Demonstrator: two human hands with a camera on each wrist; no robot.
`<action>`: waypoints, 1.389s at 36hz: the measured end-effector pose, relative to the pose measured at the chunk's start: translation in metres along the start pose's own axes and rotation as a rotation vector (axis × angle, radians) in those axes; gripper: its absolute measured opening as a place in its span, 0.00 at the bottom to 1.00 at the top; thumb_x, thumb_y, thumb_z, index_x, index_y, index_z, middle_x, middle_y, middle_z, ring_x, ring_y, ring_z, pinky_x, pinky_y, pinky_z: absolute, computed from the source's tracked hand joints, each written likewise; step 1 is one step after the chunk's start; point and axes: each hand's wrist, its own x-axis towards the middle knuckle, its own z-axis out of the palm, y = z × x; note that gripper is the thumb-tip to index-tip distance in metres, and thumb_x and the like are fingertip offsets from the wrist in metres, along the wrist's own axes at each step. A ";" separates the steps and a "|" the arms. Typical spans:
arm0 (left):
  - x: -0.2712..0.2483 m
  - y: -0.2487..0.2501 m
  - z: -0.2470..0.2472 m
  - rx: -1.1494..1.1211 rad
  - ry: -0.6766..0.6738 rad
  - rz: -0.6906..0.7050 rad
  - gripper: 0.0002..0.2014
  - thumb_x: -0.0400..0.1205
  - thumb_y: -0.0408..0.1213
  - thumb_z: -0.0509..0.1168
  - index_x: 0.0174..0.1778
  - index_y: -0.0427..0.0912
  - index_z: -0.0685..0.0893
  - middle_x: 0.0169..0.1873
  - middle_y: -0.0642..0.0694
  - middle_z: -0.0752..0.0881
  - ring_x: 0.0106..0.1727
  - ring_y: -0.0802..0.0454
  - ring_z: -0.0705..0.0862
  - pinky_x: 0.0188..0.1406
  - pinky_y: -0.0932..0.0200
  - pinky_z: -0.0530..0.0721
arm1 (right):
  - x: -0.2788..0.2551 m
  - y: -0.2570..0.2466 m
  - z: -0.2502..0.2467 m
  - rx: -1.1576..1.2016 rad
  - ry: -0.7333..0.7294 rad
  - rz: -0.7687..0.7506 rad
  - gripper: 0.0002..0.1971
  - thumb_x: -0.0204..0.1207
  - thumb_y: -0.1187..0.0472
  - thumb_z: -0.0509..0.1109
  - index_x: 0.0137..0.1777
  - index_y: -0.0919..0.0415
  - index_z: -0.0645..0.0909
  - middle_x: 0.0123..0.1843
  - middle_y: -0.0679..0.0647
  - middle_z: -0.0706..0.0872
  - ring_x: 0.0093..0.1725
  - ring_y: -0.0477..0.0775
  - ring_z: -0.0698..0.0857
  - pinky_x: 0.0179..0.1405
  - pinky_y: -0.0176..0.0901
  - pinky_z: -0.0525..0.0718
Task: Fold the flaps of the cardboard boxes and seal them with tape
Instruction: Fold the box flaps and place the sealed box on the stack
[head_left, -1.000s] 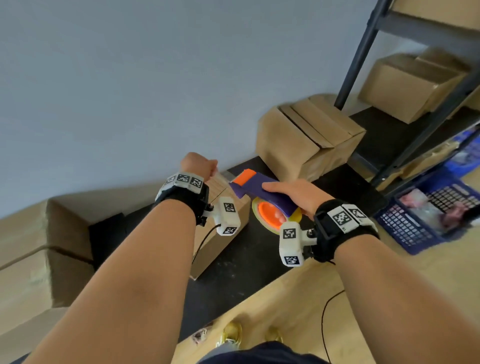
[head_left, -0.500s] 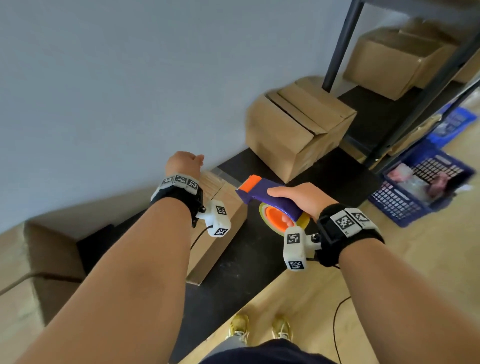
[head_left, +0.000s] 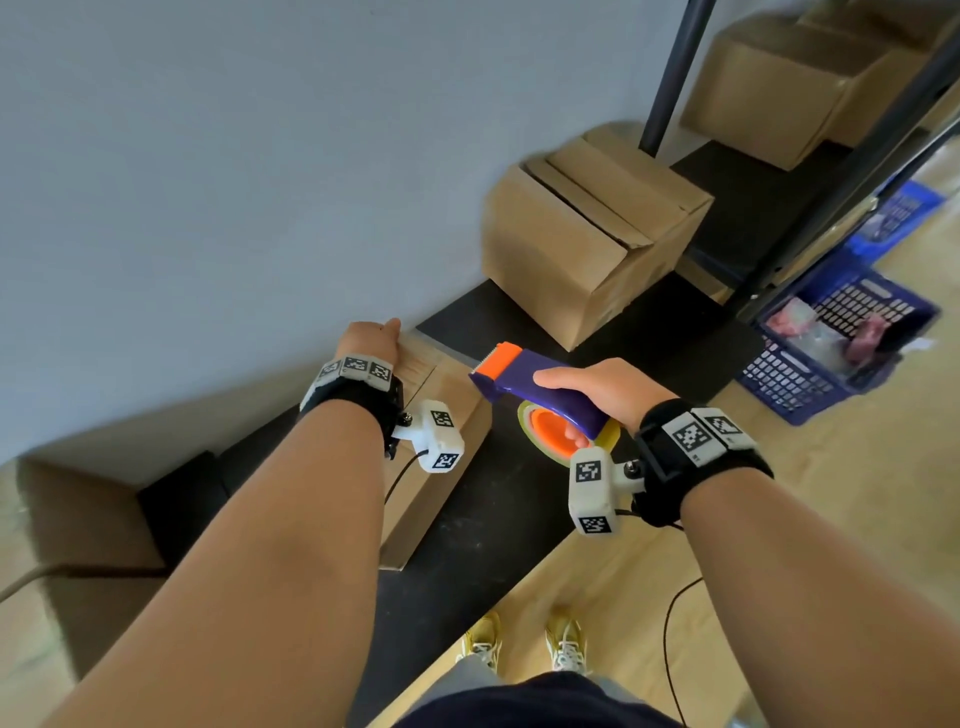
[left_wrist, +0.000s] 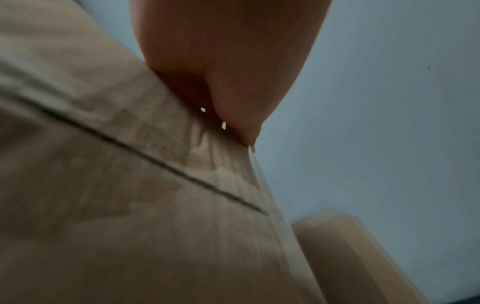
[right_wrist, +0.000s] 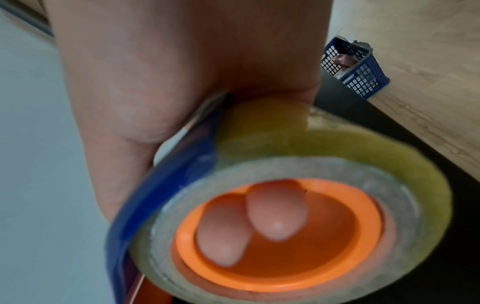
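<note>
Head: left hand on far top edge of box; box sits on black surface by the wall. Right hand grips tape dispenser just beside box.
Left wrist: fingers together, tips pressing box edge.
Right wrist: fingers curled into tape roll core.

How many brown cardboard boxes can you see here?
4 brown cardboard boxes: one under the left hand, one far left, one beside the black shelf post, one on the shelf; others may be hidden.
</note>
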 end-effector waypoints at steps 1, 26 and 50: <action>-0.001 0.000 0.002 -0.029 0.007 -0.033 0.18 0.89 0.40 0.52 0.66 0.33 0.78 0.47 0.37 0.84 0.54 0.37 0.81 0.54 0.49 0.77 | 0.000 0.001 0.000 -0.001 -0.003 0.000 0.26 0.73 0.40 0.74 0.45 0.67 0.86 0.31 0.59 0.89 0.31 0.55 0.87 0.41 0.43 0.86; -0.028 -0.009 0.023 0.041 0.306 0.235 0.11 0.85 0.40 0.58 0.55 0.43 0.84 0.51 0.44 0.86 0.51 0.46 0.83 0.44 0.58 0.74 | 0.008 0.010 0.000 0.036 -0.004 0.010 0.27 0.71 0.39 0.76 0.50 0.67 0.86 0.35 0.60 0.91 0.31 0.55 0.88 0.40 0.44 0.87; -0.051 -0.007 0.056 0.407 0.060 0.145 0.37 0.84 0.64 0.37 0.84 0.46 0.37 0.83 0.50 0.35 0.84 0.49 0.34 0.80 0.36 0.34 | -0.001 0.032 0.015 0.079 -0.124 0.011 0.27 0.74 0.38 0.72 0.51 0.67 0.86 0.38 0.62 0.92 0.36 0.57 0.90 0.43 0.43 0.88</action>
